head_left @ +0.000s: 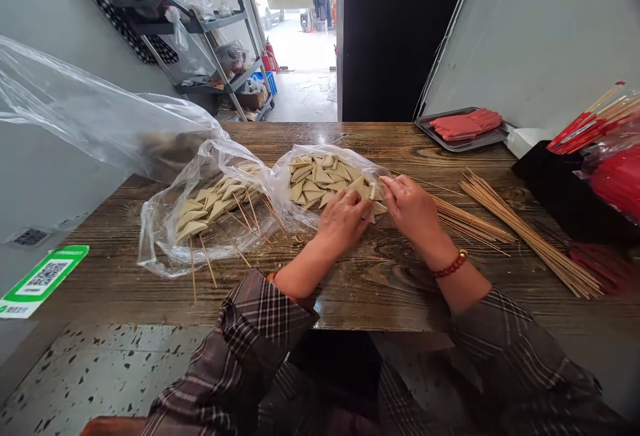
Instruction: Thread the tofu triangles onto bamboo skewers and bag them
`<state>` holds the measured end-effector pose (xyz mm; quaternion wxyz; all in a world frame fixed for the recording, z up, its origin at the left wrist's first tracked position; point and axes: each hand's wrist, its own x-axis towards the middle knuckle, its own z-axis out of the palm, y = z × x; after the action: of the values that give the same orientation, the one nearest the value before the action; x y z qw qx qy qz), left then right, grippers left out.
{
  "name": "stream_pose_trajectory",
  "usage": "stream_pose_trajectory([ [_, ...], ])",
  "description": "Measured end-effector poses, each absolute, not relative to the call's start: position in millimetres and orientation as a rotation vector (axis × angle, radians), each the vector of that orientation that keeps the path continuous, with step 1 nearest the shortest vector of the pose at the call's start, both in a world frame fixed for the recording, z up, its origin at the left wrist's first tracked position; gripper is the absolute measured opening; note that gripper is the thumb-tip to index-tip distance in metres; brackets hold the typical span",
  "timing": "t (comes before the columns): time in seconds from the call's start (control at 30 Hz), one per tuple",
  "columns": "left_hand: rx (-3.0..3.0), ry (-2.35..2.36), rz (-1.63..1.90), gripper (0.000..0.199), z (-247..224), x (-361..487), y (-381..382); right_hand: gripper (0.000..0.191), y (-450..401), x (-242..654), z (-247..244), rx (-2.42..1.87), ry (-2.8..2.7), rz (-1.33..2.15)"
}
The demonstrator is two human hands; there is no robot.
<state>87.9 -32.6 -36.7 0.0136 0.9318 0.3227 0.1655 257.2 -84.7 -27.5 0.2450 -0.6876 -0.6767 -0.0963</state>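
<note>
Folded beige triangular pieces (320,176) lie heaped in a clear plastic bag at the middle of the wooden table. My left hand (344,219) is closed at the heap's near right edge, its fingers around a beige piece. Just to its right, my right hand (410,204) is closed in a pinch by the bag's right edge; what its fingertips hold is too small to make out. More beige pieces (217,203), several with thin sticks through them, rest in the clear bag at left. Behind my right hand lies a bundle of thin sticks (465,219).
A second stick bundle (530,233) lies further right. At the back right stands a dark tray (453,146) with pink pieces. A black box (575,189) with red packages bounds the right side. The plastic sheet (115,116) stretches up at left. A shelf cart (210,23) stands beyond.
</note>
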Motion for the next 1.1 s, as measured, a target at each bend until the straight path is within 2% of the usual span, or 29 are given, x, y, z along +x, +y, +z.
stream_pose_trajectory([
  [0.17,2.92,0.995,0.422,0.031,-36,99,-35,0.037,-85,258,-28,-1.83,-1.842,-0.268],
  [0.33,2.72,0.987,0.61,0.033,-44,105,-28,0.036,-84,258,-28,-1.746,-1.828,-0.209],
  [0.53,1.976,0.88,0.999,0.024,-48,93,-13,0.038,-84,257,-27,-1.626,-1.813,-0.105],
  [0.7,1.311,0.768,0.99,0.032,-36,79,-12,0.035,-88,251,-21,-1.507,-1.781,-0.032],
  [0.97,1.285,0.729,1.022,0.027,-27,75,-12,0.026,-95,247,-20,-1.436,-1.851,-0.025],
  [1.1,1.31,0.708,0.962,0.035,-27,73,-12,0.029,-96,247,-22,-1.466,-1.841,-0.033],
])
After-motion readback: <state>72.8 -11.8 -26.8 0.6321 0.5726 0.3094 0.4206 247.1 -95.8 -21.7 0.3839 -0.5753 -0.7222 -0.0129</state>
